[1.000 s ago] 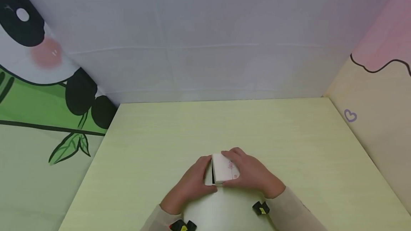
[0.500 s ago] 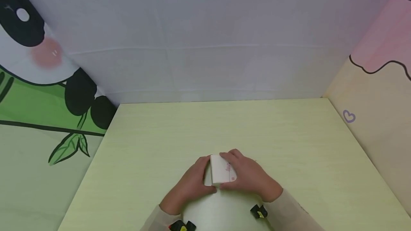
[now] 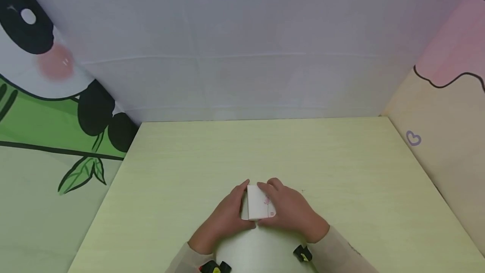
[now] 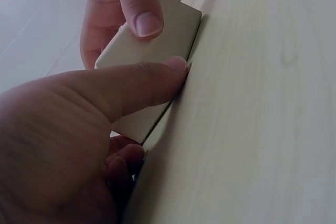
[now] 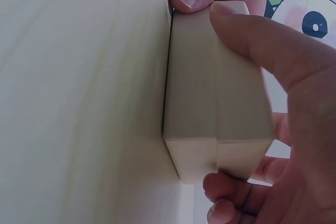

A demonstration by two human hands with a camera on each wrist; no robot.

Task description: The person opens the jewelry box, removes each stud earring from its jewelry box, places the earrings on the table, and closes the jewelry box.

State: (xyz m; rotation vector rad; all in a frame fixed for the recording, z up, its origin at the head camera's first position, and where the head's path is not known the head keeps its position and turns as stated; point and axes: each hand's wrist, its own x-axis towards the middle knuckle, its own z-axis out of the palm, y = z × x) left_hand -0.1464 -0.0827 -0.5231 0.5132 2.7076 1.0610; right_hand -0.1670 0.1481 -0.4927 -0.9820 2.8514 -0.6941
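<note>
A small white box with a pink flower print on its lid sits on the table, between the two hands. My left hand grips its left side low down, with the thumb along the near face by the tabletop. From the right, my right hand holds the lid, thumb on the near face and fingers on the far one. In the right wrist view a thin seam runs between the lid and the base. The inside of the box is hidden.
The pale wood-grain table reaches back to a white cloth wall. Printed panels flank it, with a cartoon panda on the left and a pink and cream wall on the right. Dark wrist straps hang at the sleeves.
My right hand has moved slightly left and toward me with the lid. A dark gap that showed along the lid's left edge is gone. The left hand has stayed almost in place.
</note>
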